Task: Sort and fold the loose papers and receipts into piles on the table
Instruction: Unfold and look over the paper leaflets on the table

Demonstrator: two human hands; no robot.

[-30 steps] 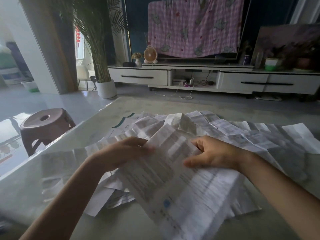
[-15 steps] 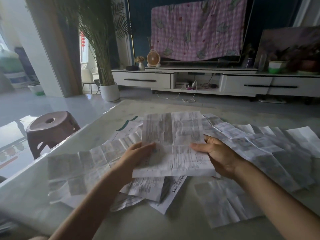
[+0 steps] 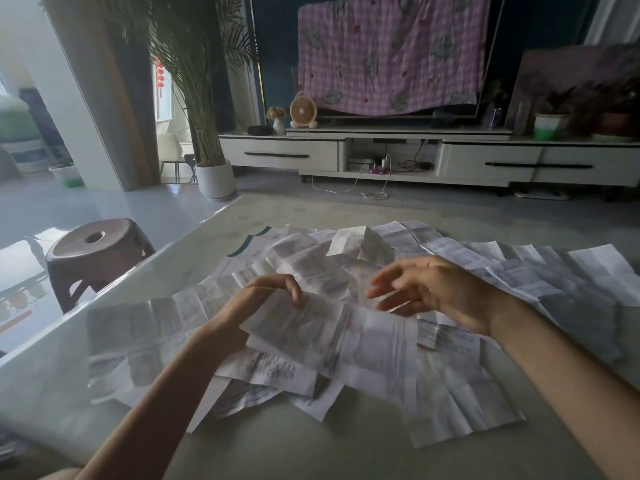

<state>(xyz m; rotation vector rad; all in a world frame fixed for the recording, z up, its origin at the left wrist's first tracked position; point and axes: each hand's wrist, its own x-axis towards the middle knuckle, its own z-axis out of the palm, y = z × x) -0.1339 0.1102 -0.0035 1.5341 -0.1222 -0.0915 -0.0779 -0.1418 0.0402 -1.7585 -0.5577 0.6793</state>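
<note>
Having released the sheet (image 3: 332, 334), the right hand (image 3: 440, 292) hovers spread while the left hand (image 3: 256, 306) still pinches its edge.

The left forearm is angling up from the lower left, bare. The left hand (image 3: 256, 304) is curling its fingers (image 3: 293, 289) over the top edge of a sheet of paper (image 3: 346, 337), pinching it. The right hand (image 3: 446, 289) is hovering just beside, with blurred fingers (image 3: 388, 279) spreading loosely and pointing left.
</note>
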